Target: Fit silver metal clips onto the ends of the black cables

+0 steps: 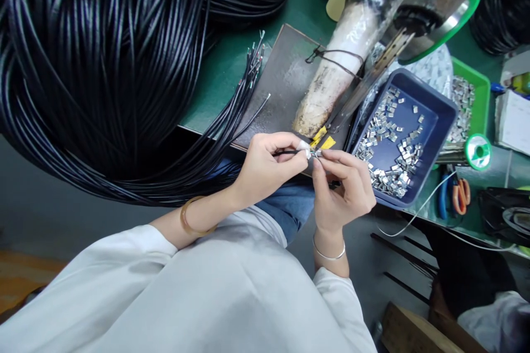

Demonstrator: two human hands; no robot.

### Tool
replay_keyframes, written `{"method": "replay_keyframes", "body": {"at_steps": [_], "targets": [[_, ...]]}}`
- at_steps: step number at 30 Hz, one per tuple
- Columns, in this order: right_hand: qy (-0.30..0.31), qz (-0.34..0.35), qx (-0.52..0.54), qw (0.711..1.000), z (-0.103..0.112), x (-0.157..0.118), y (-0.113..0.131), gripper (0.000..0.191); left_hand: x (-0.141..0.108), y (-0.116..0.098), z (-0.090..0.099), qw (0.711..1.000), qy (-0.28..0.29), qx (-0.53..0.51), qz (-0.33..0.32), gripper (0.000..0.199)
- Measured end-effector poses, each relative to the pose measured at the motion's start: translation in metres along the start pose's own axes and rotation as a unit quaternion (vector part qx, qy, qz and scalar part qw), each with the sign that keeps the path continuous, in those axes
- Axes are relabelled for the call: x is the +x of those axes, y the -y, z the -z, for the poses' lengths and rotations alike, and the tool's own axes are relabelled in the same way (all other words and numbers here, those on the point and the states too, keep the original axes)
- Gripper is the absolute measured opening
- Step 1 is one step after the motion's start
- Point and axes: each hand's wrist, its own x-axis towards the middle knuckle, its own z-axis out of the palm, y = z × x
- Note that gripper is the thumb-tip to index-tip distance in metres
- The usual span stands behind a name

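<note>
My left hand (pixel 269 168) pinches the end of a black cable (pixel 285 152) between thumb and forefinger, with white wrapping on a fingertip. My right hand (pixel 342 185) meets it from the right, its thumb and forefinger closed on a small metal piece (pixel 315 153) at the cable's tip. The fingertips of both hands nearly touch, just below yellow tape (pixel 327 140). Fine detail of the metal piece is too small to tell. To the left, a bundle of black cables (pixel 232 116) with stripped ends lies on the bench edge.
A blue tray (pixel 434 116) of small metal clips stands right of my hands, with a green tray (pixel 482 85) behind. A wrapped post (pixel 331 77) leans over a dark plate (pixel 284 66). Large black cable coils (pixel 99 55) fill the left. Orange-handled scissors (pixel 459 196) lie right.
</note>
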Motion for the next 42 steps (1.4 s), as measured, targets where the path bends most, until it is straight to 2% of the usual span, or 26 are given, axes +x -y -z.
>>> {"method": "replay_keyframes", "body": {"at_steps": [5, 11, 14, 17, 20, 23, 27, 34, 42], "targets": [[-0.013, 0.005, 0.003, 1.000, -0.0013, 0.0016, 0.0011, 0.017, 0.0009, 0.0003, 0.0000, 0.999, -0.007, 0.009, -0.033, 0.009], [-0.007, -0.007, 0.023, 1.000, -0.0020, -0.0022, 0.0006, 0.014, 0.0004, -0.0010, 0.0037, 0.999, 0.024, 0.033, -0.004, 0.014], [-0.010, -0.020, 0.055, 0.998, -0.0025, -0.0030, 0.0003, 0.016, -0.0009, 0.0004, 0.0037, 0.999, 0.034, 0.023, 0.007, 0.016], [-0.016, -0.025, 0.043, 0.999, -0.0038, -0.0016, 0.0007, 0.017, -0.0019, 0.0018, 0.0022, 0.999, 0.039, 0.011, 0.006, 0.017], [-0.024, -0.020, 0.027, 0.999, -0.0054, 0.0011, 0.0013, 0.016, -0.0023, 0.0031, 0.0010, 0.999, 0.041, 0.008, -0.010, 0.014], [-0.034, -0.014, 0.029, 0.999, -0.0055, 0.0039, 0.0023, 0.018, -0.0021, 0.0035, 0.0014, 0.997, 0.037, 0.029, -0.053, 0.011], [-0.021, -0.006, 0.019, 1.000, -0.0022, 0.0046, 0.0036, 0.020, -0.0007, 0.0016, 0.0039, 0.994, 0.031, 0.055, -0.092, 0.009], [-0.001, 0.012, 0.033, 0.999, 0.0004, -0.0019, 0.0033, 0.017, 0.0014, -0.0021, 0.0093, 0.997, 0.081, 0.011, 0.014, 0.012], [-0.020, 0.019, 0.016, 0.999, 0.0002, -0.0009, 0.0027, 0.017, -0.0002, -0.0050, 0.0081, 0.994, 0.095, -0.002, 0.045, 0.008]]}}
